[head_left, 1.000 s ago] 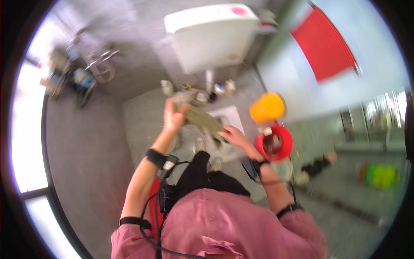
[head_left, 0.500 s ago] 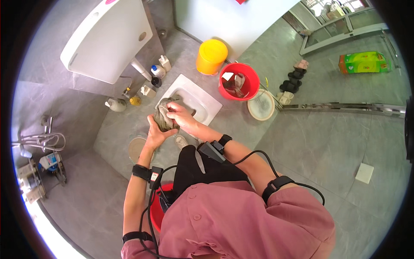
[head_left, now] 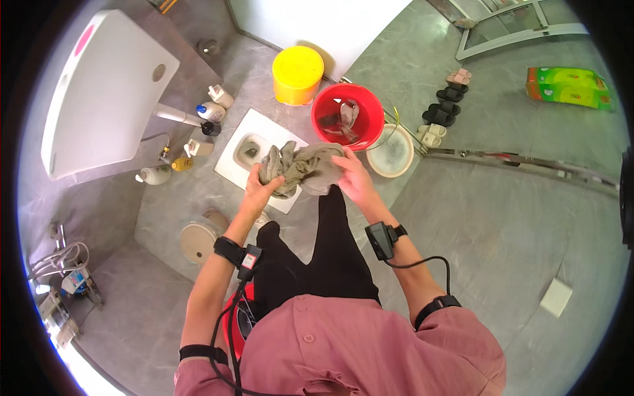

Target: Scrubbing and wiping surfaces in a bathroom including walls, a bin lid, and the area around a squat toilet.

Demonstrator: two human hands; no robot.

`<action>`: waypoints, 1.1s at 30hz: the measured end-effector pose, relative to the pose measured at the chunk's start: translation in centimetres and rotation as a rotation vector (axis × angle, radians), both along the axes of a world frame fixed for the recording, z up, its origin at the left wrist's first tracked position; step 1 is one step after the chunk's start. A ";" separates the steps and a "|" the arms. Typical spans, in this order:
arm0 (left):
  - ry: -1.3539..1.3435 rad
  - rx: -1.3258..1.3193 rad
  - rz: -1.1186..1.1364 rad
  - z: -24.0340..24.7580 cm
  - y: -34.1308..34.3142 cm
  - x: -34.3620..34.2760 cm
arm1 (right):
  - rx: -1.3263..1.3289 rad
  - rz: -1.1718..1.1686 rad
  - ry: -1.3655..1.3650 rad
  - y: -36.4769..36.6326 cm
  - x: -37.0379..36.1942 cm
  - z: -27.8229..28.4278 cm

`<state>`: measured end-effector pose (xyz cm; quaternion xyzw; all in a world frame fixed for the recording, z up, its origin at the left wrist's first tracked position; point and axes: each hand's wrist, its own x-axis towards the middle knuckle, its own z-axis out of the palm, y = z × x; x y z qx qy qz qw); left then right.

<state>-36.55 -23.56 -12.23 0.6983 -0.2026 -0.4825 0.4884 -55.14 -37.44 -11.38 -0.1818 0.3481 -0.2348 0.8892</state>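
A crumpled grey-green cloth (head_left: 300,168) is stretched between my two hands, above the white squat toilet pan (head_left: 232,164) in the floor. My left hand (head_left: 259,193) grips its bunched left end. At the other end, my right hand (head_left: 355,177) pinches the edge of a more spread-out, smoother part. Just beyond my right hand stands a red bucket (head_left: 319,105) with dark and pale cloth pieces inside. Beside that bucket lies a round whitish basin (head_left: 389,152).
A yellow lidded bucket (head_left: 297,76) stands behind the pan. Bottles (head_left: 211,111) line the left wall under a white washbasin (head_left: 105,99). A beige stool (head_left: 197,241) is near my left forearm. To the right are slippers (head_left: 441,113), a door track (head_left: 515,160) and a green package (head_left: 569,87).
My hands have moved apart, the right one going rightward, and the bunched cloth is now pulled out sideways between them. The view has shifted slightly, and my legs show more.
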 end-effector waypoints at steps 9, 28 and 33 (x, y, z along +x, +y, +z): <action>0.311 0.050 0.036 -14.5 -14.0 -10.3 | -0.159 0.013 0.331 -13.4 -7.0 -11.4; 0.052 0.546 0.140 -37.4 -17.6 -13.2 | -1.354 1.207 1.201 -23.9 -6.3 -38.9; -0.184 0.405 0.156 -38.0 -18.5 -14.3 | -1.787 1.472 0.850 -25.8 -1.1 -45.0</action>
